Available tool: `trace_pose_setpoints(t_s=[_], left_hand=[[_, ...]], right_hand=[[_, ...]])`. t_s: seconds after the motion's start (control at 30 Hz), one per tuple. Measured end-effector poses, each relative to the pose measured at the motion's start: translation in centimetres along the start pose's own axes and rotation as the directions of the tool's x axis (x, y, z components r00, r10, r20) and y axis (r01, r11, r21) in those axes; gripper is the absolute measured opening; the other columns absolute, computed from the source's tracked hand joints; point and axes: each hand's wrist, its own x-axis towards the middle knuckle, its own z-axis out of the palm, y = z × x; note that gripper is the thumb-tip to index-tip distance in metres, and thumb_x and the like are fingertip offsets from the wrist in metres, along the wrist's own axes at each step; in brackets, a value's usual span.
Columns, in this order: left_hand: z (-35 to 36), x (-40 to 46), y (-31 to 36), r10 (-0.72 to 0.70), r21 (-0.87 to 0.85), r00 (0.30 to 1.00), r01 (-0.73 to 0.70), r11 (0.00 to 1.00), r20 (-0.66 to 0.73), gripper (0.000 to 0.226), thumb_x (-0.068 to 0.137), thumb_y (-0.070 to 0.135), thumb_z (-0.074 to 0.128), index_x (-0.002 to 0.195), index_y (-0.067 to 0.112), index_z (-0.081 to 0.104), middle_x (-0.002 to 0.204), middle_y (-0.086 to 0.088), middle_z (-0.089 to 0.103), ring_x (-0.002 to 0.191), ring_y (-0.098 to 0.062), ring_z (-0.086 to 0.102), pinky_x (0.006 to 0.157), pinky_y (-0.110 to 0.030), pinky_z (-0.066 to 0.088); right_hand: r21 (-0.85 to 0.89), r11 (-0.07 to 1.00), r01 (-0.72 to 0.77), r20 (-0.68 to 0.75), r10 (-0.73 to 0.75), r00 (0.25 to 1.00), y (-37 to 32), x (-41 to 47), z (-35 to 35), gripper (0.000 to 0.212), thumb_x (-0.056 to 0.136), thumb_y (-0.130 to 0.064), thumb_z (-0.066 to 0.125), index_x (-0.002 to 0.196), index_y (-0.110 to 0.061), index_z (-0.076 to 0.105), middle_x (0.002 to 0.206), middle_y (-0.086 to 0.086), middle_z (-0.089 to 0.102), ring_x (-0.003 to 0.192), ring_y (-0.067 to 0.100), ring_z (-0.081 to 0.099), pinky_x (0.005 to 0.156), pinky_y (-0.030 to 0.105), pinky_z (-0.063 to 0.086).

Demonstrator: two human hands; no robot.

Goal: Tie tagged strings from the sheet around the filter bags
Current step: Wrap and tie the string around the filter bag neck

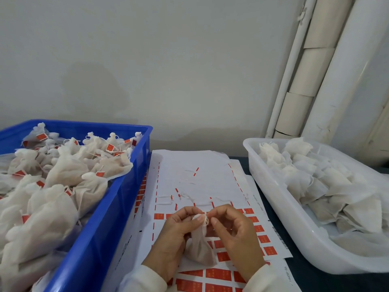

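Head view gives me the blue crate [117,199] to the left of my left hand, heaped with tied bags carrying red tags; to the right of my right hand sits the white tray [273,186] of untied filter bags; under both hands lies the sheet [200,165] of red tags on the dark worktop [305,277]; between the hands stands one filter bag [200,247], its base on the sheet; my left hand [174,234] grips its gathered neck; my right hand [235,230] pinches the white string [205,220] wound around that neck.
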Motion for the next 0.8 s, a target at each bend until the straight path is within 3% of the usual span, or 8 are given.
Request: trace_pose_setpoints(t_s=[0.1, 0.2, 0.43, 0.57, 0.8], left_hand=[[-0.06, -0.03, -0.02, 0.007, -0.009, 1.0, -0.007, 1.0, -0.014, 0.018, 0.067, 0.02, 0.068, 0.083, 0.013, 0.066, 0.084, -0.011, 0.067, 0.082, -0.025, 0.059, 0.077, -0.036, 0.05], [-0.04, -0.03, -0.03, 0.012, -0.029, 1.0, -0.013, 0.999, -0.022, 0.015, 0.067, 0.018, 0.068, 0.082, 0.014, 0.066, 0.083, -0.011, 0.066, 0.081, -0.025, 0.059, 0.073, -0.033, 0.051], [0.06, -0.09, -0.07, 0.031, -0.004, 0.999, -0.031, 1.0, -0.016, 0.023, 0.064, 0.023, 0.069, 0.085, 0.013, 0.065, 0.081, -0.009, 0.065, 0.08, -0.024, 0.059, 0.069, -0.03, 0.051], [0.07, 0.0, -0.14, 0.056, 0.048, 0.998, -0.056, 0.997, 0.001, 0.011, 0.075, 0.016, 0.068, 0.084, 0.014, 0.064, 0.079, -0.007, 0.066, 0.08, -0.023, 0.06, 0.075, -0.032, 0.05], [0.25, 0.08, -0.44, 0.137, 0.204, 0.989, -0.124, 0.971, -0.05, 0.007, 0.082, 0.014, 0.065, 0.089, 0.015, 0.064, 0.088, -0.007, 0.068, 0.09, -0.025, 0.061, 0.078, -0.032, 0.051]], right_hand=[[-0.019, 0.998, 0.053, -0.013, -0.054, 0.998, -0.12, -0.16, 0.04, 0.008, 0.08, -0.033, 0.061, 0.087, -0.029, 0.062, 0.084, -0.018, 0.068, 0.079, 0.008, 0.067, 0.073, 0.02, 0.056], [-0.09, 0.99, 0.111, -0.01, -0.112, 0.994, -0.05, -0.07, 0.1, 0.013, 0.08, -0.021, 0.068, 0.084, -0.031, 0.061, 0.082, -0.02, 0.066, 0.075, 0.006, 0.066, 0.069, 0.016, 0.055], [-0.077, 0.996, 0.051, -0.026, -0.054, 0.998, 0.29, 0.05, 0.07, 0.02, 0.079, -0.015, 0.07, 0.076, -0.032, 0.062, 0.078, -0.02, 0.068, 0.073, 0.002, 0.066, 0.065, 0.01, 0.051], [-0.091, 0.995, 0.034, -0.016, -0.036, 0.999, 0.31, 0.14, -0.26, 0.02, 0.08, -0.01, 0.07, 0.073, -0.028, 0.063, 0.073, -0.016, 0.068, 0.069, 0.004, 0.066, 0.064, 0.011, 0.051], [-0.326, 0.94, 0.105, -0.01, -0.114, 0.993, 0.64, 0.12, -0.46, 0.03, 0.086, -0.016, 0.064, 0.07, -0.038, 0.053, 0.067, -0.016, 0.062, 0.071, 0.004, 0.061, 0.069, 0.013, 0.051]])
